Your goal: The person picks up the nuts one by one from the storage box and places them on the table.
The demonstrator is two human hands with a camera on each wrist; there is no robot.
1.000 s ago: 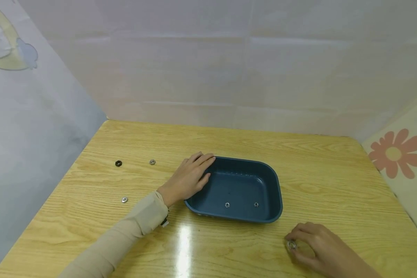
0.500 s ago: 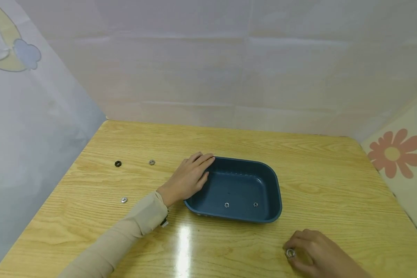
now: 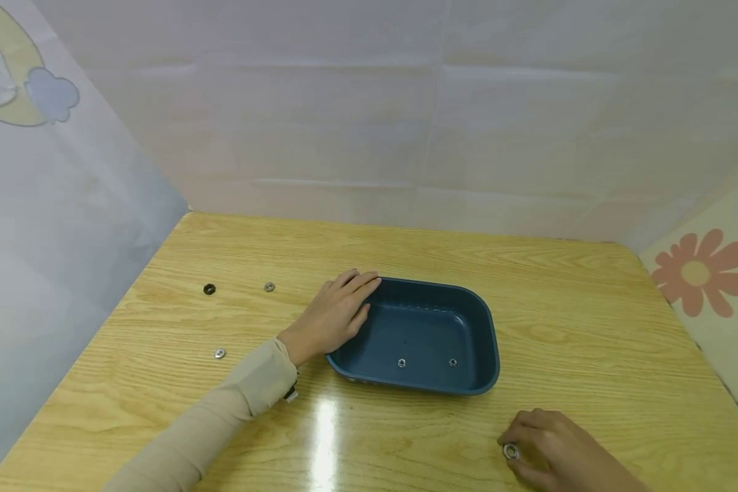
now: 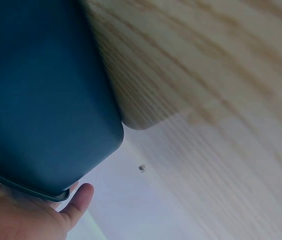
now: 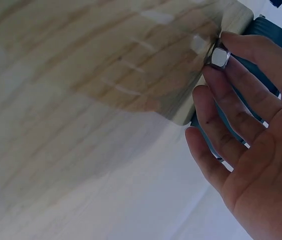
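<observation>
My left hand (image 3: 335, 318) rests on the left rim of a dark blue tray (image 3: 406, 389), its fingers lying over the far left corner and its thumb over the inside. Seen from below in the left wrist view, the tray's rim crosses the palm. My right hand (image 3: 559, 447) pinches a shiny metal nut (image 3: 511, 452) between thumb and fingertips, low over the table right of the tray. One flat side of this nut faces the right wrist view, close to the wood. Two small nuts, a left one (image 3: 402, 363) and a right one (image 3: 452, 362), lie inside the tray.
Left of the tray, a black nut (image 3: 210, 289), a silver nut (image 3: 269, 287) and a small round silver piece (image 3: 220, 353) lie on the wooden table (image 3: 590, 307). Printed sheets stand around the back (image 3: 406, 137) and sides.
My right hand has shifted slightly toward the table's near side and left, with the nut still pinched. The left hand and the tray hold their place.
</observation>
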